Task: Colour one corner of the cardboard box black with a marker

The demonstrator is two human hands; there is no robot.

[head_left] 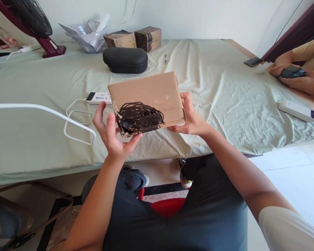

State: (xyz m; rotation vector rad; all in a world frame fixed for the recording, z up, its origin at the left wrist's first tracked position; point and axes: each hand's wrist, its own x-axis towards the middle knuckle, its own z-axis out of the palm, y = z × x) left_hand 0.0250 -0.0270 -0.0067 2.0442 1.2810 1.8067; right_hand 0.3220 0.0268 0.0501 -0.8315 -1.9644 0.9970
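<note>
I hold a flat brown cardboard box [149,96] above the front edge of a table covered with a pale green cloth [211,87]. A black scribble covers the box's near left corner. My left hand [112,134] supports that corner from below, thumb under the box, fingers partly spread. My right hand [192,116] grips the box's right edge with fingers wrapped round it.
On the table lie a white power bank [98,98] with a looped white cable [75,122], a black case [125,60], two scribbled cardboard boxes [133,38], and crumpled plastic packaging [87,35]. A fan base [51,48] stands back left. Another person's hands [295,75] hold a dark device at right.
</note>
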